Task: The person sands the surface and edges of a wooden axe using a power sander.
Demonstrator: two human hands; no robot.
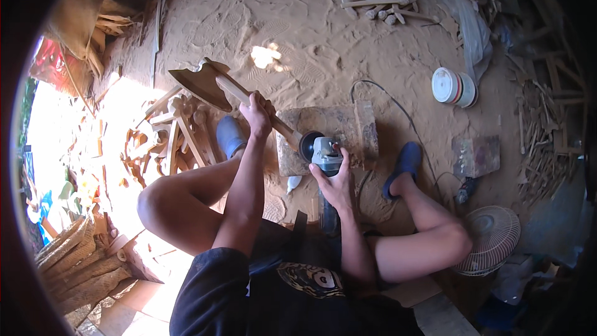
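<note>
A wooden-looking axe (pixel 203 87) with a broad curved blade is tilted across the middle of the head view, its blade up and to the left. My left hand (pixel 256 115) is closed around its pale handle. In my right hand (pixel 337 182) is an angle grinder (pixel 326 157), gripped near its head, with its body pointing back toward my lap. The grinder's round dark disc (pixel 310 145) meets the lower end of the handle; whether it is spinning I cannot tell. Beneath them sits a worn wooden block (pixel 323 119).
Wooden offcuts (pixel 180 127) lie in a heap at the left. More carved pieces (pixel 373 0) are piled at the far side. A white bucket (pixel 445 86), a dark cable (pixel 398 104), a small block (pixel 476 155) and a round fan (pixel 491 239) are to the right.
</note>
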